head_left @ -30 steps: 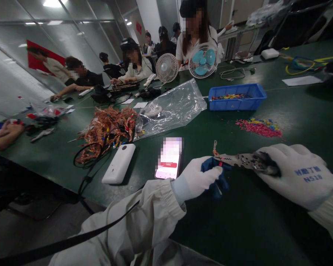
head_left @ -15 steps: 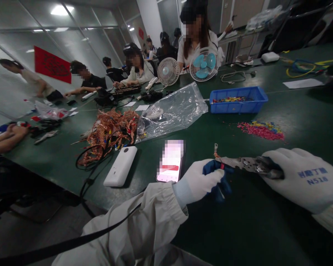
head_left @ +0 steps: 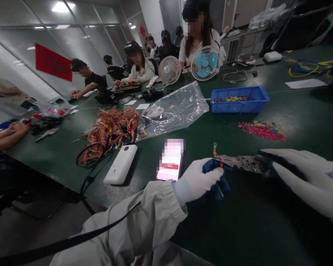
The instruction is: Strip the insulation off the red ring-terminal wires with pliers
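My left hand [head_left: 201, 179], in a white glove with blue-coated fingers, pinches a short copper wire [head_left: 215, 152]. A flat metal lug with a hole sticks up from the wire's end, and a small red sleeve [head_left: 221, 165] shows at my fingertips. My right hand [head_left: 305, 179], gloved alike, is round the handles of metal wire-stripping pliers [head_left: 245, 163]. Their jaws point left and reach the wire just above my left fingers; whether they clamp it I cannot tell. The handles are mostly hidden by the glove.
Beyond my hands lie pink and yellow bits [head_left: 263, 130] and a blue bin [head_left: 240, 103]. Left of them are a phone [head_left: 170, 162], a white power bank [head_left: 120, 165], a clear plastic bag [head_left: 180, 105] and a copper wire heap [head_left: 113, 125]. Two fans [head_left: 205, 63] stand before a co-worker.
My right hand has rolled and loosened round the pliers, with thumb and fingers wider apart. My left hand stays nearly still with the wire. At far left, a person has moved.
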{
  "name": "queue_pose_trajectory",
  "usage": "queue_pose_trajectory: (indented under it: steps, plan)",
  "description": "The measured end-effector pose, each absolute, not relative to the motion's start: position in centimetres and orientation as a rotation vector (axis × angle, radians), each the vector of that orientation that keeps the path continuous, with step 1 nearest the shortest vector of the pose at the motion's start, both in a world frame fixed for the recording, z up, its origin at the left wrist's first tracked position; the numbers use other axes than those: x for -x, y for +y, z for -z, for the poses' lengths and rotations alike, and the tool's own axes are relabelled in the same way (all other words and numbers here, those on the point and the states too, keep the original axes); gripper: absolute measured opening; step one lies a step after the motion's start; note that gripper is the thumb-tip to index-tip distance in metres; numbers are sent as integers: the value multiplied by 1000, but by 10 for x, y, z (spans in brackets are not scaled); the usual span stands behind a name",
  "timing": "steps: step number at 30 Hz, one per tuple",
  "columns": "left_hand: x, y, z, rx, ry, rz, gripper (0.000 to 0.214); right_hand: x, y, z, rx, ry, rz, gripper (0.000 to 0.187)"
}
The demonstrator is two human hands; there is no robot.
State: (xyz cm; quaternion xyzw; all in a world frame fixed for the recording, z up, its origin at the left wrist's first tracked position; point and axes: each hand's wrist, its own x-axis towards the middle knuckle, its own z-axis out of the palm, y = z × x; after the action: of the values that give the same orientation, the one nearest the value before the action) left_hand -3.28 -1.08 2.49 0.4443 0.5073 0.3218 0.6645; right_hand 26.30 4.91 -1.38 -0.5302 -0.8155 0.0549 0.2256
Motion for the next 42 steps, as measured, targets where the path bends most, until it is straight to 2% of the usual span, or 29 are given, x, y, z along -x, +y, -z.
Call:
queue_pose_trajectory:
  steps: [6,12,15,19,21,26,33,42]
  plan:
    - [33,-11,-25,-989,1133,-708,25,-264,54,18,1604,-2200,-198,58]
    - [35,-10,-28,-1028,1151,-691,25,-260,54,18,1552,-2202,-259,57]
    - [35,-10,-26,-1019,1098,-722,27,-257,51,19,1490,-2251,-231,65]
    - [33,-11,-24,-1006,1100,-737,27,-252,44,28,1416,-2357,-103,91]
    - [33,-11,-24,-995,1100,-721,27,-249,42,33,1426,-2368,-34,95]
    - [35,-11,-22,-1045,1129,-723,27,-247,45,36,1476,-2346,55,68]
    - [35,-10,-17,-1019,1020,-753,29,-247,50,31,1437,-2366,135,64]
    - [37,-12,-15,-1081,1110,-726,31,-248,55,26,1522,-2353,-27,48]
